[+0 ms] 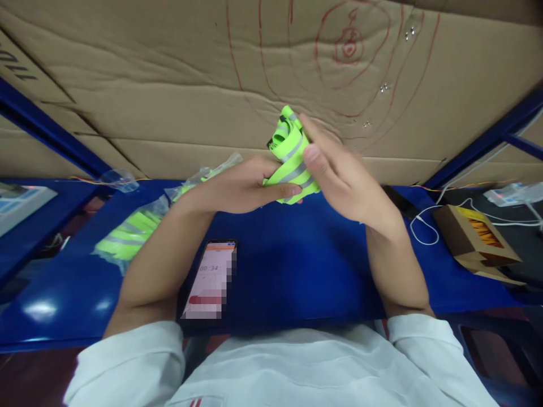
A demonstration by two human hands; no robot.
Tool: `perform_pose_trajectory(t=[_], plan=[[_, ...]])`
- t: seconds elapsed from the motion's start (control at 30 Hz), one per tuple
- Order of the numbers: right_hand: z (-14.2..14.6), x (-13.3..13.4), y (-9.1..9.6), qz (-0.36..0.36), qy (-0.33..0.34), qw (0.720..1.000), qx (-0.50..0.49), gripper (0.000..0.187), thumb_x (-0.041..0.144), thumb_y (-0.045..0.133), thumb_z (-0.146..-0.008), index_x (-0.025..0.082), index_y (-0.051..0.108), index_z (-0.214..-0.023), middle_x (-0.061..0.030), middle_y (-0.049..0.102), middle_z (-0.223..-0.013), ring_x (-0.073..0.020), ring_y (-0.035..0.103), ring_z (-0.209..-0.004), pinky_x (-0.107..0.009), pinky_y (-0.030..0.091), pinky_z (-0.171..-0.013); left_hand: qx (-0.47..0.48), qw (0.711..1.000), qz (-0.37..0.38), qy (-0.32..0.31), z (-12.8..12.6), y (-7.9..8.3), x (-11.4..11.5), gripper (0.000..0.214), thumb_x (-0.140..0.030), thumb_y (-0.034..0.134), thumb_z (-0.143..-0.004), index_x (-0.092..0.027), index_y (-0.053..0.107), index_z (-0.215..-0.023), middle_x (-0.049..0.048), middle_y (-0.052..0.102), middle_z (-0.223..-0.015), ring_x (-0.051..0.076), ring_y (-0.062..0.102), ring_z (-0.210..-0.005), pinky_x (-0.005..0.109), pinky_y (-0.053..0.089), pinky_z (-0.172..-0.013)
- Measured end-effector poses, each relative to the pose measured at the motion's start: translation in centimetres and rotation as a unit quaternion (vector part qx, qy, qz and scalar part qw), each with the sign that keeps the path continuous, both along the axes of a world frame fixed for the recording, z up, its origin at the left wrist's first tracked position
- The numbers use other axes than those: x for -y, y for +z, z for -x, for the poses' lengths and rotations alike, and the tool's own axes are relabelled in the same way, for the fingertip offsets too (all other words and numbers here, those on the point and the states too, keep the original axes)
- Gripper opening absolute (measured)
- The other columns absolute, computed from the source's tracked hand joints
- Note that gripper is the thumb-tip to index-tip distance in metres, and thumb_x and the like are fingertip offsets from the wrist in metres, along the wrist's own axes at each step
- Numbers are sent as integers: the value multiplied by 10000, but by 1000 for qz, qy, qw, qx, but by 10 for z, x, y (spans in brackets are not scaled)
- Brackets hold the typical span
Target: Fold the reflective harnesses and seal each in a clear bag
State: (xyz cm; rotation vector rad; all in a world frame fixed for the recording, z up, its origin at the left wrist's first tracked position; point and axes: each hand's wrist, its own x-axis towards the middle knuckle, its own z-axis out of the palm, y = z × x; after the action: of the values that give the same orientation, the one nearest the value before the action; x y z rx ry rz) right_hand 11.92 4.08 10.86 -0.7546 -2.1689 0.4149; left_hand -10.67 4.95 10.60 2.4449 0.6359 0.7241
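Observation:
Above the blue table, both my hands are closed around a rolled bundle of neon-green reflective strap (292, 158) with grey stripes. My left hand (258, 183) grips its lower left, the thumb lying across the front. On the right side, my right hand (335, 169) presses against the bundle with the thumb in front, while its fingers are partly hidden behind. Loops of the strap and some small black parts show at the upper end. Clear plastic bags with similar neon-green straps (131, 230) lie to the left, partly covered by my left forearm.
A phone (210, 277) showing a timer lies on the blue table (297, 265). An open cardboard box (475, 240) with orange contents stands at the right, near a white cable (424, 226). A clear plastic cup (121, 180) is at the back left. Cardboard (182, 113) forms the back wall.

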Motion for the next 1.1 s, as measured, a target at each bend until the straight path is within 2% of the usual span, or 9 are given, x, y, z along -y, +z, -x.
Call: perform_pose_trajectory(t=[0.07, 0.13, 0.27, 0.47, 0.63, 0.7, 0.87, 0.97, 1.1], plan=[[5, -2, -4, 4, 16, 999, 27, 791, 578, 661, -985, 174, 419, -1620, -97, 450, -1676, -295, 360, -1602, -453, 279, -1344, 8, 1000, -4, -11, 0, -2, -2, 284, -336, 570, -1009, -153, 709, -842, 11, 690, -761, 133, 624, -686, 220, 485, -654], [8, -9, -8, 5, 0, 1000, 14, 931, 559, 801, -877, 120, 422, -1604, -139, 473, -1654, -310, 416, -1561, -452, 321, -1322, 7, 1000, 16, -25, 0, -4, -4, 228, -327, 579, -995, -160, 695, -891, 13, 702, -810, 134, 626, -726, 220, 498, -678], [9, -24, -14, 5, -30, 1000, -1, 807, 546, 803, -877, 111, 538, -1504, -140, 598, -1543, -298, 531, -1454, -451, 396, -1267, -28, 997, 77, -10, -1, -7, -10, 208, -315, 626, -947, -176, 729, -1064, 35, 769, -1021, 159, 700, -906, 229, 544, -770], [13, -35, -22, -4, -43, 999, -10, 723, 522, 750, -920, 118, 553, -1487, -128, 648, -1459, -296, 603, -1342, -455, 467, -1192, -33, 983, 149, 100, -3, -4, -8, 309, -484, 683, -932, -187, 772, -933, 27, 767, -810, 150, 714, -665, 217, 511, -573], [11, -31, -17, 27, -52, 995, -80, 564, 573, 719, -934, 189, 634, -1338, -91, 723, -1301, -274, 674, -1202, -443, 552, -1099, -58, 961, 105, 250, -4, 0, 3, 508, -637, 632, -937, -176, 717, -743, 4, 670, -597, 139, 633, -504, 233, 438, -500], [10, -29, -17, 66, -41, 989, -126, 519, 601, 703, -940, 219, 650, -1286, -73, 740, -1249, -262, 698, -1155, -427, 582, -1055, -32, 953, 73, 292, -4, -3, 3, 501, -668, 670, -912, -180, 726, -815, 7, 691, -649, 151, 650, -552, 246, 450, -526], [13, -26, -16, 209, 46, 954, -209, 502, 673, 649, -949, 227, 682, -1176, -38, 761, -1127, -248, 741, -1092, -391, 639, -932, 132, 964, 98, 211, -12, -12, -1, 598, -619, 744, -909, -247, 576, -1346, 48, 759, -1068, 207, 745, -850, 294, 582, -659], [11, -22, -13, 244, 95, 938, -227, 515, 623, 764, -889, 230, 678, -1210, -37, 761, -1193, -239, 737, -1127, -381, 635, -965, 200, 957, 98, 184, -19, -14, 1, 685, -600, 764, -905, -236, 495, -1420, 104, 714, -1249, 231, 747, -957, 320, 613, -688], [5, -19, -10, 215, 100, 952, -196, 564, 549, 873, -809, 239, 678, -1237, -24, 757, -1225, -237, 727, -1131, -400, 606, -1031, 227, 955, 101, 163, -23, -15, 2, 788, -631, 790, -870, -210, 445, -1440, 143, 713, -1260, 252, 745, -978, 329, 620, -671]])
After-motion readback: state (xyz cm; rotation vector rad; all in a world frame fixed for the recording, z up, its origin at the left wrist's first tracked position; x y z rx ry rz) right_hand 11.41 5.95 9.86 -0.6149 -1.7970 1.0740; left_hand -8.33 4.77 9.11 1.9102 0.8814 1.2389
